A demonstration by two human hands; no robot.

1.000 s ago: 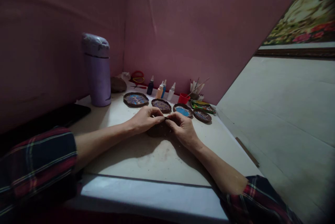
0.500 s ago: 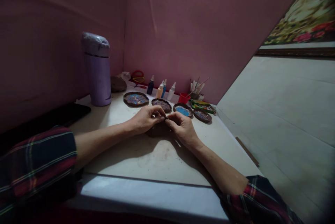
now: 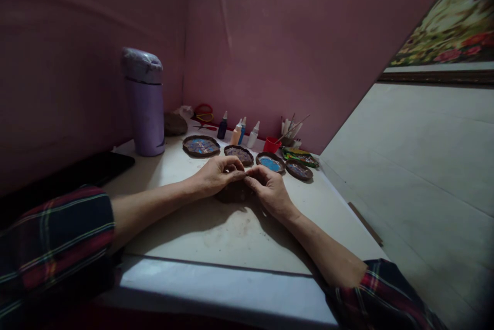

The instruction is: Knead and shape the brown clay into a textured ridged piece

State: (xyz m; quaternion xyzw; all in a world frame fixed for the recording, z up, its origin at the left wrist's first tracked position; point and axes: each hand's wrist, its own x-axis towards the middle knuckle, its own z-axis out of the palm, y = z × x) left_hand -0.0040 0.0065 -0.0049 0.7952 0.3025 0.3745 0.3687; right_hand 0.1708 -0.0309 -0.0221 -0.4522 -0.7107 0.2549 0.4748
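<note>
My left hand (image 3: 216,175) and my right hand (image 3: 270,190) meet over the middle of the table, thumbs and forefingers pinched together. Between the fingertips is a bit of dark brown clay, mostly covered by the fingers. Beneath them lies a flat dark brown clay piece (image 3: 232,195), partly in shadow; whether the pinched bit joins it I cannot tell. Just beyond my hands stand shallow brown dishes with wavy rims: a blue-centred dish (image 3: 270,163), a purplish dish (image 3: 238,155), a blue-streaked dish (image 3: 200,146) and a smaller dish (image 3: 299,170).
A tall purple flask (image 3: 144,108) stands at the left beside a brown clay lump (image 3: 175,124). Scissors (image 3: 204,126), small paint bottles (image 3: 236,135), a red cup (image 3: 272,144) and a green packet (image 3: 300,157) line the back. Pink panels (image 3: 262,52) enclose the white table (image 3: 185,247).
My fingertips have shifted very slightly on the clay, and less of the dark bit shows between them. The view has moved a touch; all else stays in place.
</note>
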